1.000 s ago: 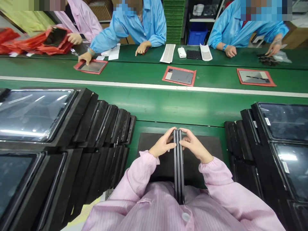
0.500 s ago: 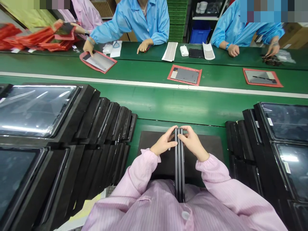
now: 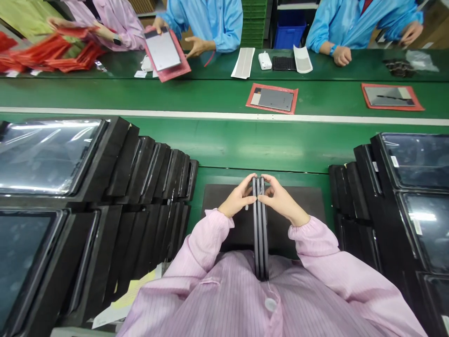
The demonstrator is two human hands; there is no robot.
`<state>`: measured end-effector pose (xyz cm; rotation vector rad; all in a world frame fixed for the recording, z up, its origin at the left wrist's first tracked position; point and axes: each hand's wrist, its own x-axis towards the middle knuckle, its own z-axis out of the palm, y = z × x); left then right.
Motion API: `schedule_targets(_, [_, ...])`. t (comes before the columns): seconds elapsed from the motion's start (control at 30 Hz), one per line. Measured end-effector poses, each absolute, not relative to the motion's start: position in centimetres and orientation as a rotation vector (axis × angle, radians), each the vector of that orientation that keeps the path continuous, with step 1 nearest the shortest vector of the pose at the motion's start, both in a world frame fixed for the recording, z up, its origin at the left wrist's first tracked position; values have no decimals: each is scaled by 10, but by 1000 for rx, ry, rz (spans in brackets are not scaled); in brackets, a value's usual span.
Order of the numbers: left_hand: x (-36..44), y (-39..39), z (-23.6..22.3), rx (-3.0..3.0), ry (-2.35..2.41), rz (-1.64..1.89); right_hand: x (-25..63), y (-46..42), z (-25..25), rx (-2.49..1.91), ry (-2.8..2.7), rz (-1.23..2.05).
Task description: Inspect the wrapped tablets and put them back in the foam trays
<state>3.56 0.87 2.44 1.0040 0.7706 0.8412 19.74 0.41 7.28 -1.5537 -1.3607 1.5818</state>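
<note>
A few slim dark tablets (image 3: 260,234) stand on edge, pressed side by side, in front of my body. My left hand (image 3: 239,196) grips their far end from the left, thumb on the near side and fingers curled over the top corner. From the right, my right hand (image 3: 281,199) closes on the same end, its thumb against the edges. The screens face sideways, so only the narrow edges show. Beneath them lies a black foam mat (image 3: 224,199) on the green bench.
Stacks of black foam trays holding tablets rise at left (image 3: 115,187) and right (image 3: 372,187). Beyond the white line (image 3: 210,114), display panels lie on red pouches (image 3: 273,98) on the green conveyor. Co-workers in blue (image 3: 220,23) and pink sleeves (image 3: 119,25) work opposite.
My hands still hold the tablets in nearly the same pose. Opposite, a co-worker has lifted a panel with its red pouch off the conveyor. The view has shifted slightly.
</note>
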Motion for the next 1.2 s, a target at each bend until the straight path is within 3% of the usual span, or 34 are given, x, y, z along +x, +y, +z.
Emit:
schedule_targets(0.37, [39, 8, 33, 1052, 832, 839, 196, -5, 67, -1584, -1386, 1497])
schedule_targets(0.87, [57, 0, 41, 1447, 1106, 859, 217, -83, 59, -1278, -1211, 1898])
schedule_targets(1.2, [58, -3, 38, 1557, 1155, 842, 223, -89, 61, -1296, -1186, 1853])
